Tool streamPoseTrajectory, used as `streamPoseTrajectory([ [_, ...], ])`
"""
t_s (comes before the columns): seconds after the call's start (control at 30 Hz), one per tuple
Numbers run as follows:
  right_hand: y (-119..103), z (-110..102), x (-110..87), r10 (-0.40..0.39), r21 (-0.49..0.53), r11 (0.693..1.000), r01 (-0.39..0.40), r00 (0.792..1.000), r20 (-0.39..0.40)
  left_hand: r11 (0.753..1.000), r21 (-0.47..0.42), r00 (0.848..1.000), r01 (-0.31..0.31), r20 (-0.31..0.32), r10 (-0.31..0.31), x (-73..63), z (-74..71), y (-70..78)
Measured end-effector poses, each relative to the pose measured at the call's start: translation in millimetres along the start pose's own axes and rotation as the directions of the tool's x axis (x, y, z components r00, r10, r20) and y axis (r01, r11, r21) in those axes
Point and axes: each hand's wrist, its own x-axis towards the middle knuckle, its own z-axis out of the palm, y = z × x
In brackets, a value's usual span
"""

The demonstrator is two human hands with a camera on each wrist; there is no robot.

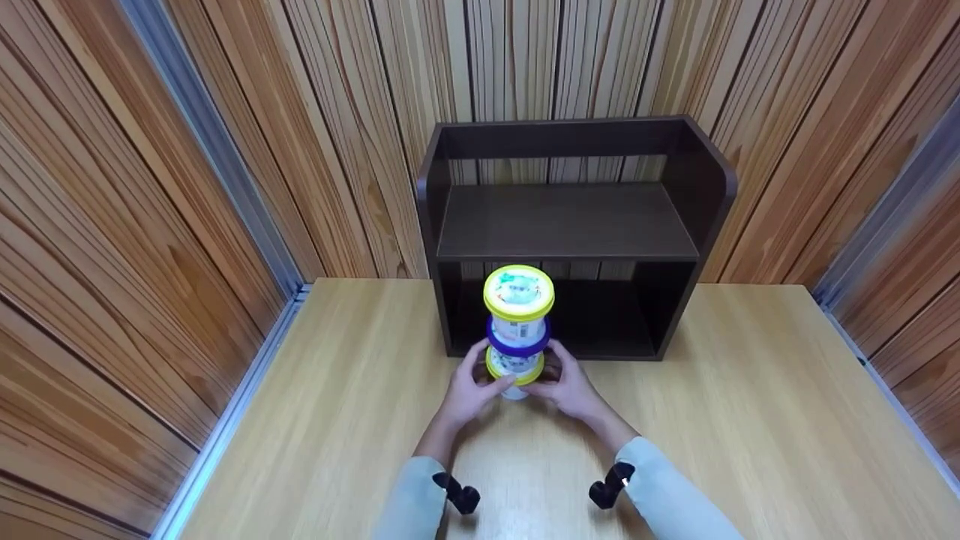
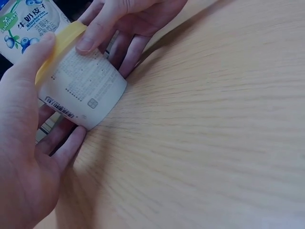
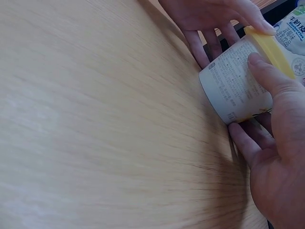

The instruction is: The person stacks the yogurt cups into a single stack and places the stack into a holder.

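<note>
Upright stack of three tubs, yellow lid on top, purple lid at the middle, yellow-lidded bottom tub held from both sides by left hand and right hand, brown shelf just behind, wooden surface beneath.

Three tubs are counted, two capped with yellow lids and one with a purple lid. One left hand and one right hand are shown, with two pale sleeves and two black wrist devices. One two-tier shelf unit, one tabletop and three wood-panelled walls are seen.
</note>
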Motion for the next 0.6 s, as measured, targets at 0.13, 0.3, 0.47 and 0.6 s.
streamPoseTrajectory([
  [0.13,0.4,0.3,0.9,-0.021,-0.003,1.000,0.021,1.000,-0.004,1.000,0.005,0.999,0.021,0.025,-0.021,2.0,-3.5,4.9],
  [0.3,-1.2,0.4,0.4,0.005,-0.007,1.000,-0.005,1.000,0.003,0.998,0.046,0.997,0.049,0.054,-0.052,3.6,-8.8,10.2],
  [0.47,-2.8,0.9,-0.4,0.028,0.014,1.000,-0.028,1.000,0.004,0.991,0.104,0.992,0.083,0.089,-0.092,4.4,-15.0,17.5],
  [0.6,-1.5,0.3,-0.5,0.022,0.005,1.000,-0.022,1.000,0.003,0.983,0.150,0.987,0.104,0.109,-0.121,5.0,-20.9,24.4],
])
